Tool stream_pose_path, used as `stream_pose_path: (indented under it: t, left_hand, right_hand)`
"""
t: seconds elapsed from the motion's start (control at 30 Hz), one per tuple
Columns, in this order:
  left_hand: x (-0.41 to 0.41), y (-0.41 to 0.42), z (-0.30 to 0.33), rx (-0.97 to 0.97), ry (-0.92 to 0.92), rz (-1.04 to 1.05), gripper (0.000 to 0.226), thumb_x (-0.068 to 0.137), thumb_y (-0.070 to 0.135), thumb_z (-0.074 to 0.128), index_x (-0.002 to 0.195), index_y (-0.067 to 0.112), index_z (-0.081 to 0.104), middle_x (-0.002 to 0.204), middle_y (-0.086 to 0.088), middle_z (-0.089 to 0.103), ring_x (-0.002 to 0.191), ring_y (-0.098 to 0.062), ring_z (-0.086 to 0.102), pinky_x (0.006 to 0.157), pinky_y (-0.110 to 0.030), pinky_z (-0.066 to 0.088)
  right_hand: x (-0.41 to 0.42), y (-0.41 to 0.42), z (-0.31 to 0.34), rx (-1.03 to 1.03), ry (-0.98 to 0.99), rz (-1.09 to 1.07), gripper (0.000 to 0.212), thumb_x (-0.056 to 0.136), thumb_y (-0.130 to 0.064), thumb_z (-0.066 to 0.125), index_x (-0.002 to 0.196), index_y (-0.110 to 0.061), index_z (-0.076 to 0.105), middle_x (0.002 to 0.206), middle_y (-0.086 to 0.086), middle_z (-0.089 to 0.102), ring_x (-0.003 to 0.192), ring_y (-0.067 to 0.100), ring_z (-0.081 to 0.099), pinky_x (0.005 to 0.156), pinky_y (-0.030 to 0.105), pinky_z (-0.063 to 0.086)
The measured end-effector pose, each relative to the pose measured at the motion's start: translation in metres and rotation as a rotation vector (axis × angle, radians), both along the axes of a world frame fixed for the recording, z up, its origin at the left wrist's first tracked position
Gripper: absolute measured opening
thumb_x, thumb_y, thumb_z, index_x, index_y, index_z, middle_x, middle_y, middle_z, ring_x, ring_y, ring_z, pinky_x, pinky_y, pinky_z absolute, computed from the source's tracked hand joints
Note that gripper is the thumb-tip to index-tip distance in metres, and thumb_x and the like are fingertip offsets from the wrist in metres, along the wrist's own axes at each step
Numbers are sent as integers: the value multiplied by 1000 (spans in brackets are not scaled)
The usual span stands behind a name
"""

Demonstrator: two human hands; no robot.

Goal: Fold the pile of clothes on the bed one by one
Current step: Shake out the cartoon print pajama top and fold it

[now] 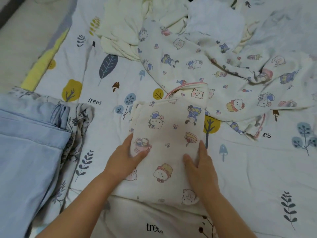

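A cream cartoon-print garment (169,134), folded into a narrow rectangle with pink trim at its far end, lies on the bed in front of me. My left hand (126,156) holds its left edge, thumb on top and fingers tucked under the cloth. My right hand (199,163) grips the right edge, fingers along the side and thumb on top. Behind it lies a loose matching cartoon-print garment (228,69), and further back a rumpled cream garment (127,26) and a white one (216,21).
A folded light-blue garment (29,152) rests on a floral-print one at the left. The bed sheet (106,79) has tree, leaf and mushroom prints. The bed's left edge (22,40) runs diagonally at the top left.
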State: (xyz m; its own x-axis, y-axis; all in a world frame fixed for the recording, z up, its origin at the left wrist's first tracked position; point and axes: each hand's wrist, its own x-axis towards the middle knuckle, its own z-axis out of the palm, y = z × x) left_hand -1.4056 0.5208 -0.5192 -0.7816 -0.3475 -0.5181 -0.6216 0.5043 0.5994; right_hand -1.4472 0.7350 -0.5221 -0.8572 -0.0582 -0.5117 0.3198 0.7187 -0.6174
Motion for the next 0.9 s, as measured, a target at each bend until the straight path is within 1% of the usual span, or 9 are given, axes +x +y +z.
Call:
stream_pose_path:
  t: [0.07,0.17,0.3,0.47,0.53,0.63,0.73,0.8,0.9]
  left_hand:
    - [1,1,2,71,-3,-26,80,81,44,66,146,33,20,134,8,53,122,-14,50,104,-38,40]
    - [1,5,7,190,30,61,81,82,29,69,147,30,22,140,8,48,127,-11,45,109,-34,34]
    - [6,10,28,190,104,86,72,82,17,69,144,23,32,143,5,44,130,-8,41,109,-24,29]
    - [17,11,77,229,177,159,68,81,12,69,141,23,38,137,6,50,125,-7,46,109,-28,34]
    - [21,11,100,211,226,184,66,80,11,70,138,24,42,133,10,52,119,-1,49,104,-19,36]
    - [30,12,137,188,312,222,65,78,10,72,134,28,44,127,20,51,108,20,45,86,5,31]
    - [41,11,173,170,381,267,62,79,9,71,129,33,44,118,32,48,102,28,43,82,8,28]
    - [50,9,197,159,426,296,59,79,7,71,122,37,44,110,36,48,93,32,45,75,10,30]
    - [64,-2,225,176,461,329,57,79,5,69,121,36,47,111,29,56,95,23,53,77,4,37]
  right_hand:
    - [-3,-3,2,-48,-62,6,78,88,-45,54,149,-33,7,141,3,40,123,23,45,100,37,40]
    - [-5,-6,12,-127,-23,-40,73,83,-34,64,144,-27,24,135,2,47,120,22,49,100,44,42]
    - [0,-6,38,-169,69,-60,54,80,-27,67,127,-31,39,116,-3,56,105,20,55,92,40,46]
    - [2,-1,87,-257,121,-36,51,80,-25,69,123,-31,44,113,-8,57,102,17,55,89,35,46]
    - [1,0,108,-305,134,-28,52,79,-24,70,124,-32,44,111,-9,57,101,16,56,88,34,46]
    - [1,-1,142,-356,179,8,53,78,-23,71,122,-35,43,107,-13,56,97,12,54,81,27,43]
    - [3,-4,174,-390,241,68,50,77,-23,72,107,-47,39,94,-30,47,84,-5,48,69,16,35]
    - [5,-10,194,-408,269,109,50,77,-22,72,103,-48,39,93,-31,47,86,1,51,73,20,37]
    - [9,-26,218,-440,288,156,49,77,-21,72,110,-41,42,94,-27,49,92,11,51,77,28,37]
